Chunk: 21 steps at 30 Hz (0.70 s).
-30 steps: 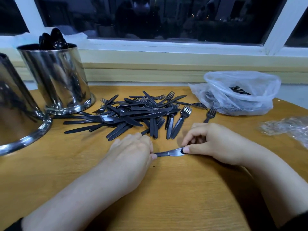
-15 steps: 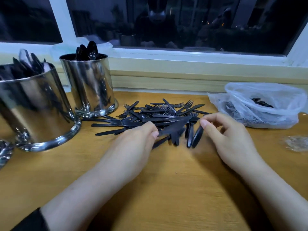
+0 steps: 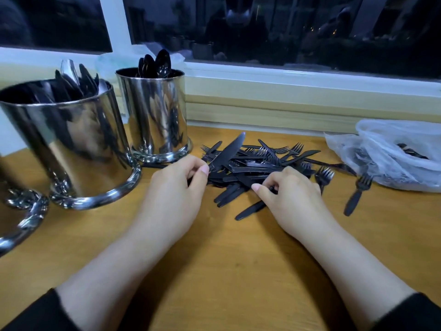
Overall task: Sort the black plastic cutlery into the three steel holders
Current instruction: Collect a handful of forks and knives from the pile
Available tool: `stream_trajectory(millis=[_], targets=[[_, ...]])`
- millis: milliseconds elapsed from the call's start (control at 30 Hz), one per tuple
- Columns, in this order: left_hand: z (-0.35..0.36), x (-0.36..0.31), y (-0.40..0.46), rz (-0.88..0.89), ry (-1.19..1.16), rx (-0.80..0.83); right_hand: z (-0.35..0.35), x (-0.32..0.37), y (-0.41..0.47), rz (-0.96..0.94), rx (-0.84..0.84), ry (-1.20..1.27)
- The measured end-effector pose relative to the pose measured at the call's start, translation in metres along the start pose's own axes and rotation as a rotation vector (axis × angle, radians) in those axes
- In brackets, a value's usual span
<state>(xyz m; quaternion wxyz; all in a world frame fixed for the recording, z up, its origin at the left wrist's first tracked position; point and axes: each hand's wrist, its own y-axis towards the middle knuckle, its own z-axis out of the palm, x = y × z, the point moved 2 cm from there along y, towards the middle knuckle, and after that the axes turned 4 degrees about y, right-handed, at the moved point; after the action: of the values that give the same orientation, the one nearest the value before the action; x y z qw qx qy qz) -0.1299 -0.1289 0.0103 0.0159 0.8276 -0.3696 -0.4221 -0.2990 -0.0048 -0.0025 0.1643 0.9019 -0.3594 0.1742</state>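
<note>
Knife (image 3: pixel 226 152) pinched by left hand (image 3: pixel 176 187); right hand (image 3: pixel 288 194) curled on pile (image 3: pixel 257 168) piece; two holders (image 3: pixel 71 139) partly filled; much cutlery judged unsorted

A wooden bench (image 3: pixel 226 271) runs up to a pale sill (image 3: pixel 298 108) under a dark window (image 3: pixel 274 29) with a white frame (image 3: pixel 114 22) — and at the right edge lies a crumpled clear plastic bag (image 3: pixel 391 154) — some dark pieces inside it.
</note>
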Motion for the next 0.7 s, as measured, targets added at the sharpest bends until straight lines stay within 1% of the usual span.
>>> stream_trajectory(millis=[133,267,333,367,433,500,567,633,700], targets=[[-0.003,-0.002,0.000,0.031,-0.014,-0.039,-0.004,-0.005,0.002,-0.044,-0.043,0.094],[-0.006,-0.004,-0.001,0.070,-0.023,-0.078,-0.023,-0.012,-0.001,-0.118,-0.177,0.409],[-0.006,-0.005,-0.001,0.086,0.014,-0.096,-0.033,-0.016,-0.006,-0.140,-0.251,0.554],[-0.006,-0.005,-0.002,0.095,0.030,-0.105,-0.037,-0.017,-0.008,-0.152,-0.262,0.611],[-0.007,-0.008,-0.003,0.107,0.035,-0.108,-0.041,-0.018,-0.012,-0.194,-0.213,0.688],[-0.006,-0.011,-0.005,0.100,0.019,-0.080,-0.041,-0.013,-0.016,-0.262,-0.102,0.720],[-0.001,-0.014,-0.008,0.080,-0.035,-0.014,-0.038,-0.008,-0.019,-0.317,-0.022,0.710],[0.006,-0.017,-0.012,0.050,-0.123,0.090,-0.035,-0.003,-0.021,-0.351,-0.025,0.707],[0.014,-0.018,-0.014,0.040,-0.131,0.197,-0.031,-0.001,-0.020,-0.361,-0.051,0.711]])
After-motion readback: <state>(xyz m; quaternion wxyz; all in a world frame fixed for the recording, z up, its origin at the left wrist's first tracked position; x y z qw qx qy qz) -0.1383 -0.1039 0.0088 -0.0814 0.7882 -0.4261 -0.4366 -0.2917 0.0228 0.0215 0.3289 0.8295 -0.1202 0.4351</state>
